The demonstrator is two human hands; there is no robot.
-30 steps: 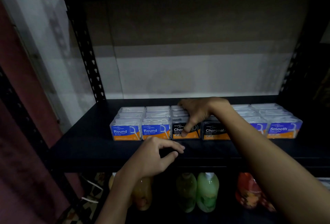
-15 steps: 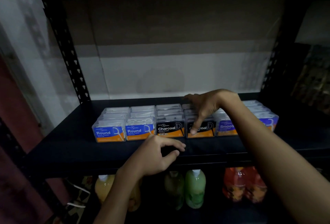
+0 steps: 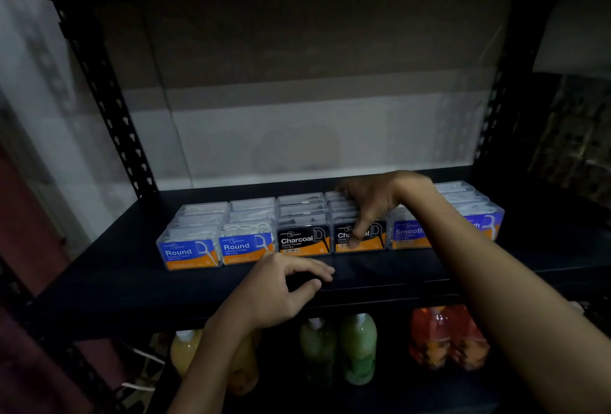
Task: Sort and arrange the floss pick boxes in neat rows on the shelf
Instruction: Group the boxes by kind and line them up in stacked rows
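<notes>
Clear floss pick boxes stand in rows on the black shelf (image 3: 109,278). From left: two blue Round boxes (image 3: 188,253) (image 3: 246,246), two black Charcoal boxes (image 3: 302,239) (image 3: 375,238), then blue Smooth boxes (image 3: 408,233) (image 3: 486,222); more boxes stand behind each. My right hand (image 3: 373,203) lies over the second Charcoal row, fingers draped on the front box's top and face, a fingertip on its label. My left hand (image 3: 281,291) hovers over the shelf's front edge, fingers curled and apart, holding nothing.
Black perforated uprights (image 3: 109,106) (image 3: 492,116) frame the shelf, with a pale wall behind. Bare shelf lies behind and in front of the boxes. On the level below stand yellow (image 3: 185,351), green (image 3: 357,347) and orange-red bottles (image 3: 443,337).
My right hand moved from the first Charcoal row to the second, closing the gap between the Charcoal boxes. My view shifted, so the boxes sit further right now. My left hand barely moved.
</notes>
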